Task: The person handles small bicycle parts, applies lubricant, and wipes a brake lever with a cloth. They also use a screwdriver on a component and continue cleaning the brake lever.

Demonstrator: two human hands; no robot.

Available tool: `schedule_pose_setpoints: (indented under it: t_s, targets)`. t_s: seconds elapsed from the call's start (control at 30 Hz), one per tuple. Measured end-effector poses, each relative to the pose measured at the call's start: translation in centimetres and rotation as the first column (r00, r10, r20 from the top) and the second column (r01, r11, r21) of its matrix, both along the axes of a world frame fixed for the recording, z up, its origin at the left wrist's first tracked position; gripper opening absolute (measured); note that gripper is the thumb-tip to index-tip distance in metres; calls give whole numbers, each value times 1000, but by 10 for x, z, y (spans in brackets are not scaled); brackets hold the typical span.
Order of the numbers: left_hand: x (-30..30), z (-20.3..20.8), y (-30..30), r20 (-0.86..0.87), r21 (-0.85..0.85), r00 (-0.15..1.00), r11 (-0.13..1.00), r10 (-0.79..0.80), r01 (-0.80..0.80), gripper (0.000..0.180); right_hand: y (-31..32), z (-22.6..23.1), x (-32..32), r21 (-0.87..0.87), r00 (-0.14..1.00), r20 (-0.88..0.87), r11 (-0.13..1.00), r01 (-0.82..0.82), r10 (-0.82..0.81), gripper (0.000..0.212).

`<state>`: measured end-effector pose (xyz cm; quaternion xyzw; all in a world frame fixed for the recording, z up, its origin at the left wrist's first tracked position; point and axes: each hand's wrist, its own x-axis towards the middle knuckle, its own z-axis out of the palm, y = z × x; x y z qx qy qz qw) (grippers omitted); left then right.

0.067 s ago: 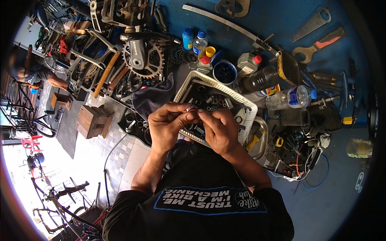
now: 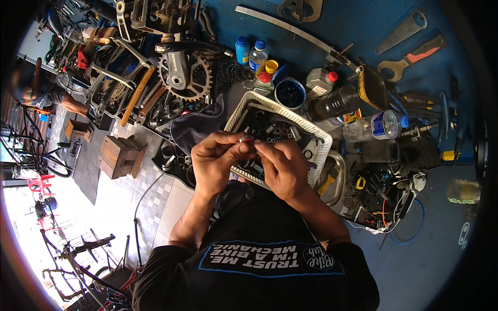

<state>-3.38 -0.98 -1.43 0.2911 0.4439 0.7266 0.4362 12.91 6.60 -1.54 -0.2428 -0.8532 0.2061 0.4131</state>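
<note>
Over a white plastic basket (image 2: 320, 136), a small metal ring with a red face, apparently a bearing (image 2: 246, 139), sits pinched between finger and thumb of my left hand (image 2: 213, 159). My right hand (image 2: 284, 168) is closed too, its thumb and forefinger meeting at the ring's right edge. Fingertips cover most of the ring. Below the hands, the basket holds many small metal rings, bolts and sleeves (image 2: 275, 129).
A dark cloth (image 2: 199, 127) and a crankset with a chainring (image 2: 179, 78) lie left of the basket. Behind it stand bottles (image 2: 258, 54) and a blue tub (image 2: 290, 93). A clear bottle (image 2: 374, 127) lies to the right. Another person (image 2: 46, 93) is at far left.
The ring has tilted between my fingertips, so more of its red face shows. Both hands are otherwise in nearly the same place.
</note>
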Motion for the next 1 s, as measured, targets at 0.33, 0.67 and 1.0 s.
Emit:
schedule_pose_setpoints:
  t_s: [0.33,0.67,1.0]
  targets:
    - [-18,-28,17,332,163,933,983,-138,87,8,12,30,7,-499,999,-34,867,-17,0,22]
    - [-6,-22,16,353,123,923,986,-152,115,5,23,23,-5,-674,980,-166,713,-194,111,17]
    - [0,-15,12,316,-2,939,990,-136,144,16,23,21,-16,-570,975,-217,804,-173,55,14]
